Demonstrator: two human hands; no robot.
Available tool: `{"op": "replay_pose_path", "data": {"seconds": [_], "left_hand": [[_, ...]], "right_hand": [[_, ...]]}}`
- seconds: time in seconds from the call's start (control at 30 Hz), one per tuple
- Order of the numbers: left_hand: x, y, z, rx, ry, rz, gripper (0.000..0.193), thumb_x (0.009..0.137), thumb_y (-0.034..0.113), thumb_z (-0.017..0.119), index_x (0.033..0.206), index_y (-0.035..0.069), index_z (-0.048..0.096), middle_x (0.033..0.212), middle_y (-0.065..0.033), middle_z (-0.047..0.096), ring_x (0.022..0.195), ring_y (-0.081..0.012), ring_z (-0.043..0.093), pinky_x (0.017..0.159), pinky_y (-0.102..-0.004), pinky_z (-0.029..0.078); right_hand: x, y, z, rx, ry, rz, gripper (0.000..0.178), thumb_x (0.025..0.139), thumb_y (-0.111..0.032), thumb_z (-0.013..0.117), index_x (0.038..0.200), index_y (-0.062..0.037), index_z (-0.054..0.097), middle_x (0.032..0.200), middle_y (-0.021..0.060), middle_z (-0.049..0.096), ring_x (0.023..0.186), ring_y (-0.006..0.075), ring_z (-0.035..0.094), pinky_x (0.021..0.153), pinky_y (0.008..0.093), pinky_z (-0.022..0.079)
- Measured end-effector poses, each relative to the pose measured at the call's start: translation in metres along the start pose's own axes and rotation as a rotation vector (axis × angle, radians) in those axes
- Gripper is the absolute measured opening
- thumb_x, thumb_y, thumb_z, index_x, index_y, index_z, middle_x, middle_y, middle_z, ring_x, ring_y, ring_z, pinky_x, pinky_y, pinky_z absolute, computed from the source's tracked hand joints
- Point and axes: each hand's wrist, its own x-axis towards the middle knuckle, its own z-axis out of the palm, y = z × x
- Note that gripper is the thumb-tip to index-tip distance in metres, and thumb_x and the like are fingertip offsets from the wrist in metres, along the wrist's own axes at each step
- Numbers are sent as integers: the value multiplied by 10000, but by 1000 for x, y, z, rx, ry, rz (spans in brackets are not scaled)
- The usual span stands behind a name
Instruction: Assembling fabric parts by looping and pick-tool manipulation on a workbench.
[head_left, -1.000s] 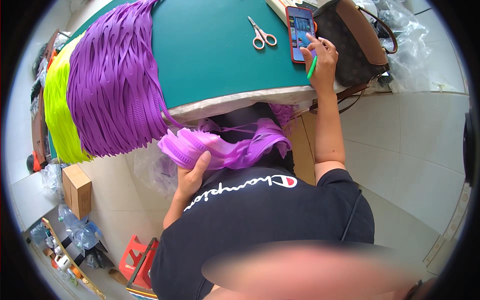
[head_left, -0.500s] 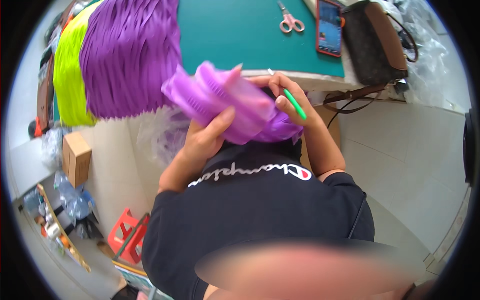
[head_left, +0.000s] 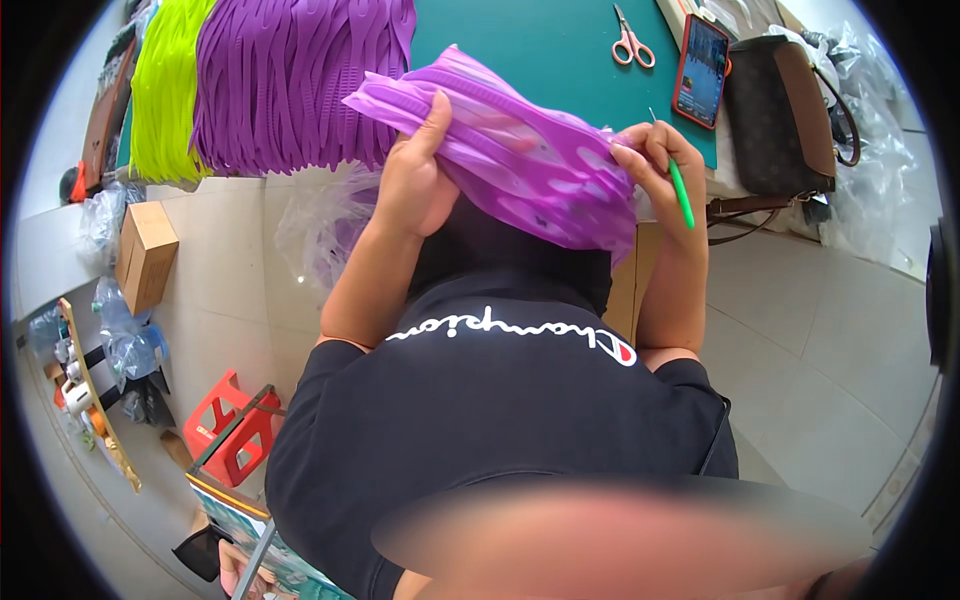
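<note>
A thin, floppy purple rubbery sheet (head_left: 540,150) with ridged bands and oval openings is stretched between my hands, over my lap at the table's near edge. My left hand (head_left: 418,178) grips its left part, thumb on top and fingers hidden behind. At the right end, my right hand (head_left: 660,165) pinches the sheet's edge. That same hand also holds a slim green-handled tool (head_left: 682,195), whose thin metal tip points up past the fingers. Left of the sheet, a thick pile of purple rubbery straps (head_left: 300,80) overhangs the table edge beside lime-green straps (head_left: 165,95).
On the green table mat (head_left: 520,50) lie pink-handled scissors (head_left: 632,45). A red-cased phone (head_left: 702,75) and a brown bag (head_left: 780,115) are to their right. Clear plastic bags (head_left: 320,215) hang below the straps. A cardboard box (head_left: 146,258) and red stool (head_left: 232,425) stand at left.
The folded, bunched purple sheet is now spread wide between my hands. My right hand has moved right with the green tool; my left hand has risen slightly.
</note>
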Motion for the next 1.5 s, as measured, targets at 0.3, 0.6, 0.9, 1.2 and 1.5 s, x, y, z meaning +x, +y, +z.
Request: {"op": "replay_pose_path", "data": {"seconds": [0.3, 0.6, 0.9, 1.2, 1.5], "left_hand": [[-2, -1, -3, 315, 70, 132, 339, 834, 21, 677, 1151, -20, 564, 1029, -142, 677, 973, -220, 646, 900, -340, 477], [2, 4, -15, 94, 152, 150, 372, 948, 230, 588, 1229, -4, 520, 1173, -158, 618, 1083, -239, 607, 977, -390, 458], [-15, -36, -6, -70, -90, -269, 480, 923, 294, 573, 1287, -7, 485, 1203, -134, 592, 1108, -239, 584, 980, -380, 447], [-16, -39, -25, -187, 106, -282, 427, 864, 194, 548, 1218, -44, 529, 1142, -163, 626, 1074, -247, 616, 954, -381, 472], [-21, -37, -24, -141, 38, -274, 515, 889, 317, 628, 1264, -9, 494, 1167, -138, 605, 1071, -227, 604, 945, -371, 476]], "right_hand": [[28, 9, 38, 116, 98, -186, 387, 937, -304, 623, 745, -77, 375, 998, 139, 671, 866, 99, 549, 743, 228, 436], [37, 10, 38, 330, -159, 101, 349, 875, -12, 649, 725, -108, 349, 824, 73, 608, 582, 34, 455, 485, 169, 362], [27, -10, 52, 380, -77, 197, 386, 864, 3, 658, 700, -118, 330, 831, 120, 634, 478, 38, 478, 343, 175, 331], [21, -1, 60, 214, -104, 183, 434, 839, 0, 693, 680, -116, 307, 794, 111, 637, 485, 40, 494, 359, 163, 344], [22, -3, 66, 73, -101, 175, 433, 824, -20, 707, 668, -104, 312, 799, 86, 639, 498, 28, 504, 363, 164, 369]]}}
